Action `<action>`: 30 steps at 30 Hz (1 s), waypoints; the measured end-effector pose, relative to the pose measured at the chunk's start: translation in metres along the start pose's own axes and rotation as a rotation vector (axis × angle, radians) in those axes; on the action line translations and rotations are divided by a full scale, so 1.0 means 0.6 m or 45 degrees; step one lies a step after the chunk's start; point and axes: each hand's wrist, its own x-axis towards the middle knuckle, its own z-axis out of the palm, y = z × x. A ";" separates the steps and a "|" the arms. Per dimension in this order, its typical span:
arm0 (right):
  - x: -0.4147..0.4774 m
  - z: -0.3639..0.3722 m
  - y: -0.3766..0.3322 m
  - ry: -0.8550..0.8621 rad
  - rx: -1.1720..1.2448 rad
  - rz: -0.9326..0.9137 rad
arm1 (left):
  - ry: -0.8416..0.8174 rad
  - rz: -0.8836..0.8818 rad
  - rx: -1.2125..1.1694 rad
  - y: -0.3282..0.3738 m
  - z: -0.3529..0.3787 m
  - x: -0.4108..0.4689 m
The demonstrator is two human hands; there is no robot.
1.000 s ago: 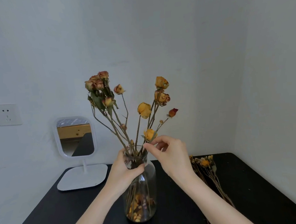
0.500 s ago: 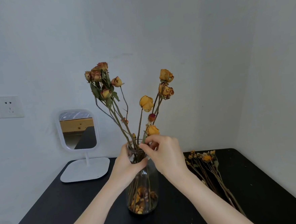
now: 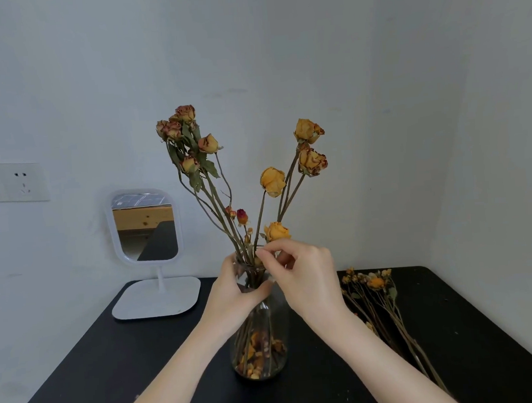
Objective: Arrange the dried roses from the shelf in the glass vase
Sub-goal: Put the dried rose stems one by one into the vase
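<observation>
Glass vase: upright on the black table, near the centre, in front of the person.
Dried roses: stems stand in the vase and fan out above its mouth. Pink-brown heads lean upper left, yellow heads lean upper right. One short yellow head sits just above the rim, and a small dark red bud is beside it to the left.
Vase bottom: loose petals and dry fragments lie around the stem ends.
Left hand: wrapped round the vase neck, thumb across the front, fingers curled behind the glass.
Right hand: at the vase mouth. Thumb and forefinger are pinched together on the stems just under the low yellow head. Which stem, cannot tell. Other fingers are curled.
Loose roses: lie flat on the table right of the vase, heads toward the wall, apart from both hands.
Mirror: white stand mirror at the back left of the table.
Socket plate: on the left wall.
</observation>
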 end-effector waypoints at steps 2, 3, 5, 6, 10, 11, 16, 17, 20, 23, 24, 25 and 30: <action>-0.007 -0.013 0.011 0.012 0.042 0.025 | 0.037 0.005 -0.035 0.001 0.001 -0.015; -0.011 -0.022 0.019 0.011 0.049 0.045 | 0.092 -0.012 -0.048 0.001 0.003 -0.027; -0.022 -0.044 0.040 -0.005 0.026 0.120 | 0.276 -0.080 -0.082 0.000 0.008 -0.058; -0.027 -0.057 0.055 -0.012 0.008 0.182 | 0.380 -0.104 -0.105 0.000 0.014 -0.077; -0.055 -0.116 0.125 0.006 0.008 0.502 | 0.466 -0.033 -0.100 -0.006 0.057 -0.167; -0.064 -0.131 0.143 0.014 -0.011 0.564 | 0.387 -0.002 -0.075 -0.008 0.070 -0.187; -0.110 -0.189 0.219 -0.172 -0.178 0.830 | -0.219 0.049 0.199 -0.002 0.138 -0.210; -0.117 -0.196 0.230 -0.265 -0.208 0.874 | -0.303 0.033 0.251 0.002 0.154 -0.204; -0.138 -0.203 0.247 -0.546 -0.295 0.926 | -0.420 -0.043 0.406 0.011 0.205 -0.180; -0.153 -0.194 0.251 -0.692 -0.364 0.886 | -0.424 -0.140 0.498 0.014 0.249 -0.153; -0.156 -0.190 0.250 -0.722 -0.380 0.873 | -0.420 -0.181 0.524 0.014 0.259 -0.145; -0.159 -0.184 0.249 -0.752 -0.386 0.869 | -0.427 -0.221 0.555 0.013 0.268 -0.138; -0.163 -0.157 0.242 -0.913 -0.379 0.882 | -0.523 -0.359 0.709 0.005 0.280 -0.130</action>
